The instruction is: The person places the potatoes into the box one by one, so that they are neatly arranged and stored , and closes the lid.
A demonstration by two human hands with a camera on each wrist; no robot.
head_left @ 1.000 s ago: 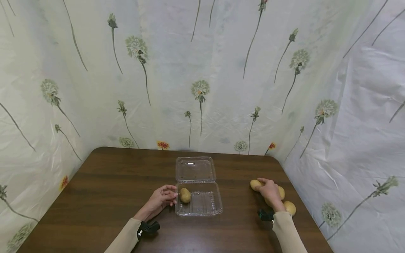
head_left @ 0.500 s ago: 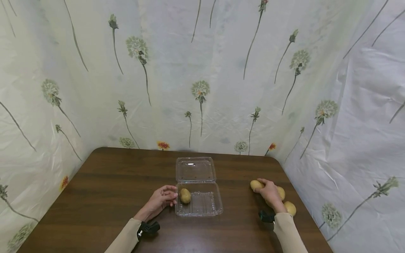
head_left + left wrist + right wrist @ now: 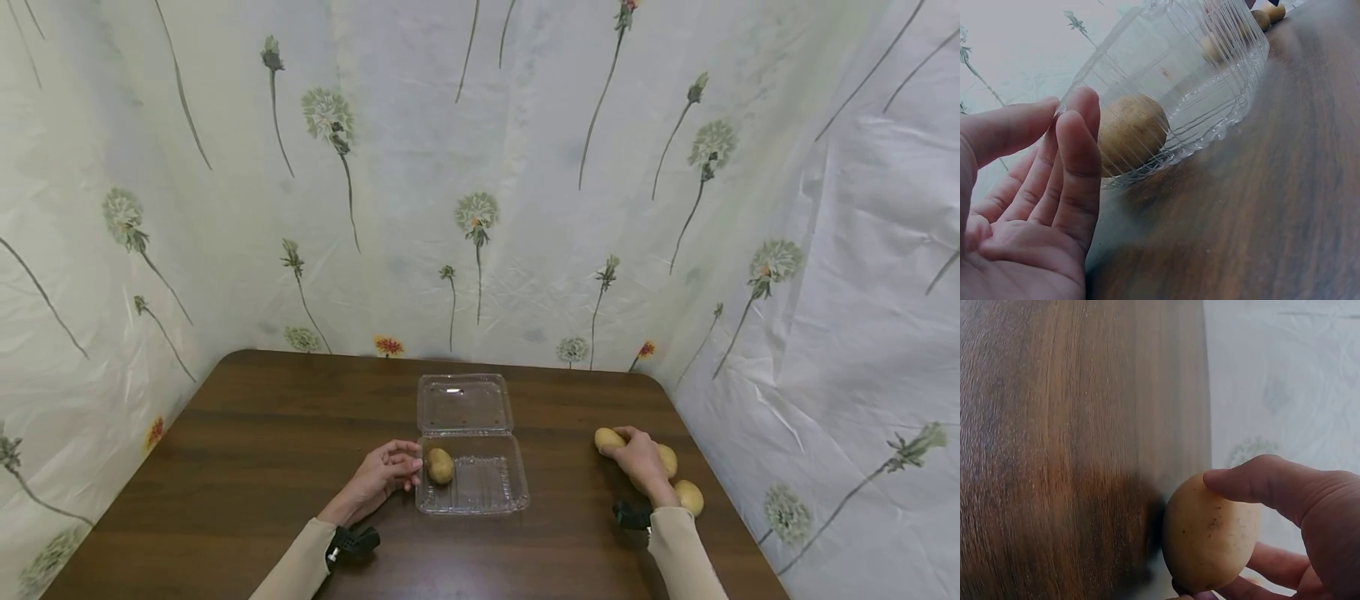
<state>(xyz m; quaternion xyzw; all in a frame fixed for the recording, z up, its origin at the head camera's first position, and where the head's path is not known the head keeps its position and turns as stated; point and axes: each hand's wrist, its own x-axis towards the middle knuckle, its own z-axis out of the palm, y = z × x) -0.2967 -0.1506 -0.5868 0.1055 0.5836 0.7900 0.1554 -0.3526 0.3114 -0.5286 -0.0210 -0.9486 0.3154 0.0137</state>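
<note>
A clear plastic clamshell container lies with its lid folded back on the table. Inside its left end rests a potato, seen through the ribbed wall in the left wrist view. My left hand pinches the container's left rim, thumb on one side and fingers on the other. Over at the right, my right hand grips another potato between thumb and fingers, close against the tabletop. Beside and behind that hand sit more potatoes, one partly covered by it and one near the wrist.
The dark wooden table ends at the right just past the potatoes. A pale curtain with a dandelion print surrounds its back and sides. Black wrist cameras sit below both hands, such as the left one.
</note>
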